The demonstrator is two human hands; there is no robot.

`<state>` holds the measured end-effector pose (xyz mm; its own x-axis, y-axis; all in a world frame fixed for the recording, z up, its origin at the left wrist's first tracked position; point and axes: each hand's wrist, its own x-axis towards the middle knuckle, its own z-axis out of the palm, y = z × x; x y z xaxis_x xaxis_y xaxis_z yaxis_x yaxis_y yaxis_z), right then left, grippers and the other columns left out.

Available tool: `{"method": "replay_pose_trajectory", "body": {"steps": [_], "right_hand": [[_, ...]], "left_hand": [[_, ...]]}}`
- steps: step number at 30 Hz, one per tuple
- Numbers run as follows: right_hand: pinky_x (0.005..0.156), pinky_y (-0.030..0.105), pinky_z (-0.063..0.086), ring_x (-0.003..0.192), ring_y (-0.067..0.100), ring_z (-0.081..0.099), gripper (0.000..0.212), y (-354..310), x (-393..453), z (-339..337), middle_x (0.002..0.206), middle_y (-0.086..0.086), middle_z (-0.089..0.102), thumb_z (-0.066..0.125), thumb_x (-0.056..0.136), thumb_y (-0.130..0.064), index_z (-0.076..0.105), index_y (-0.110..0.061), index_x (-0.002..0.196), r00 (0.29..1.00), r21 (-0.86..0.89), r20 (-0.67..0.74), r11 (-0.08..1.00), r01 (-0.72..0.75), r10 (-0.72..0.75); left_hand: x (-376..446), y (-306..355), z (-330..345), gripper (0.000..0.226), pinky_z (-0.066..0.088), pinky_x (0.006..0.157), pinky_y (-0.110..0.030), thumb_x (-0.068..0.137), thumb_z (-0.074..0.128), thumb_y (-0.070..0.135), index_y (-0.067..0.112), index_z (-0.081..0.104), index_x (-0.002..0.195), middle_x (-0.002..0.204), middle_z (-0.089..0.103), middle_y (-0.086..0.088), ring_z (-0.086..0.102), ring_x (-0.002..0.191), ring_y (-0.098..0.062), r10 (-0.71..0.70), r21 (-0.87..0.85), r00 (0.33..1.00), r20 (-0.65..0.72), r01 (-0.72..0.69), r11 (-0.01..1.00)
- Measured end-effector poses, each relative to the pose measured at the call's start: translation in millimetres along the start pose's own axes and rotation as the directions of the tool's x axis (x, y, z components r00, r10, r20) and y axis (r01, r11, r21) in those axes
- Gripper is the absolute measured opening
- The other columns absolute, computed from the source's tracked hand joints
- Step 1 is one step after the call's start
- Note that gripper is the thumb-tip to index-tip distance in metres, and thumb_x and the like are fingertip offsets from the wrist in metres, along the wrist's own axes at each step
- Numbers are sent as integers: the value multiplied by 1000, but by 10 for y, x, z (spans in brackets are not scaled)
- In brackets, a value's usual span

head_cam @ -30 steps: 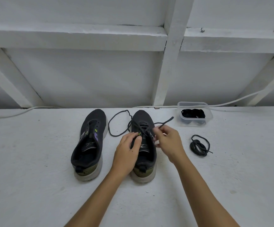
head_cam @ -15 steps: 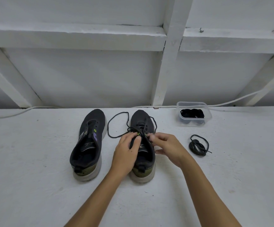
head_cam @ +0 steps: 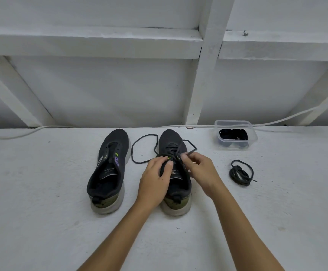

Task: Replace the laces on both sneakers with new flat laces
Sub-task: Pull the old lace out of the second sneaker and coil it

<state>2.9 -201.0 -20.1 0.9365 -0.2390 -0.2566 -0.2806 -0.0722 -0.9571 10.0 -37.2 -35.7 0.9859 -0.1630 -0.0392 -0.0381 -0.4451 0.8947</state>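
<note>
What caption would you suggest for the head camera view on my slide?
Both hands, left hand and right hand, work a dark lace through the right sneaker; the left sneaker sits unlaced.

Both hands pinch the lace over the right sneaker.

White painted bench, rough and speckled. Two dark sneakers side by side near the middle, toes pointing away: left sneaker without a lace, right sneaker partly laced. Dark lace from the right sneaker looping onto the surface between the two. Clear plastic tub near the back edge to the right, dark laces inside. Bundled dark lace in front of the tub, well apart from the sneakers. White cable along the back edge.
</note>
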Motion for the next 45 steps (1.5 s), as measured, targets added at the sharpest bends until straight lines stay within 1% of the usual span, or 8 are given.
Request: {"method": "replay_pose_trajectory", "body": {"steps": [9, 15, 19, 22, 26, 30, 37, 45], "right_hand": [[80, 44, 61, 83, 25, 71, 16, 16, -30, -28, 93, 7, 73, 61, 101, -25, 72, -26, 89, 998, -10, 45, 999, 38, -38], [72, 35, 60, 76, 12, 63, 15, 37, -87, -65, 82, 1, 68, 57, 103, -19, 67, -17, 91, 999, 61, 39, 998, 30, -33], [65, 23, 55, 70, 6, 61, 16, 83, -148, -53, 75, -8, 66, 55, 104, -18, 65, -18, 91, 998, 82, 27, 995, 62, -65], [63, 21, 54, 70, 6, 61, 14, 99, -153, -62, 75, -6, 66, 55, 104, -18, 64, -15, 95, 998, 113, 20, 992, 50, -53], [64, 22, 54, 72, 7, 61, 14, 87, -144, -56, 79, -2, 66, 55, 104, -20, 66, -10, 102, 999, 144, 25, 989, 36, -40], [64, 21, 54, 72, 5, 63, 15, 69, -134, -33, 80, -4, 68, 56, 104, -23, 67, -14, 100, 999, 110, -4, 993, 33, -33], [64, 20, 55, 77, 6, 72, 13, 5, -165, -47, 93, -11, 77, 69, 95, -30, 77, -34, 87, 997, 47, 33, 996, 73, -75], [51, 27, 54, 63, 15, 67, 22, -26, -83, -40, 83, 8, 72, 46, 107, -27, 57, -9, 101, 987, 208, -153, 978, -22, 54]], "left_hand": [[106, 45, -33, 54, 15, 121, -24, 104, 44, 31, 34, 28, 156, 163, 17, 21, 13, 147, 7, 35, -81, 986, 164, -22, 996], [230, 83, -135, 46, 38, 82, 2, 102, 51, 22, 39, 43, 144, 134, 53, 19, 55, 103, 19, -33, -133, 992, 125, 50, 990], [318, 51, -241, 46, 39, 93, -6, 101, 50, 12, 27, 52, 144, 135, 56, 14, 60, 108, -3, 31, 24, 985, 167, -36, 999], [371, 70, -254, 21, 45, 86, -11, 94, 65, 9, 20, 73, 109, 111, 66, 11, 62, 90, -6, 116, 133, 987, 115, -131, 982], [391, 92, -256, 11, 48, 77, -23, 98, 58, 15, 25, 61, 95, 91, 64, 14, 60, 84, -4, 166, 182, 981, 96, -181, 966], [368, 139, -235, 8, 49, 79, -26, 98, 57, 18, 22, 62, 103, 104, 59, 10, 60, 91, -8, 271, 247, 962, 14, -266, 932], [78, 97, -128, 2, 41, 73, 0, 98, 59, 33, 31, 60, 97, 122, 49, 14, 58, 92, 15, 28, 9, 996, -84, -28, 1000], [14, 83, -75, 41, 34, 117, -32, 103, 46, 42, 25, 61, 137, 146, 53, 12, 44, 136, -3, -5, -39, 996, 85, 8, 999]]}}
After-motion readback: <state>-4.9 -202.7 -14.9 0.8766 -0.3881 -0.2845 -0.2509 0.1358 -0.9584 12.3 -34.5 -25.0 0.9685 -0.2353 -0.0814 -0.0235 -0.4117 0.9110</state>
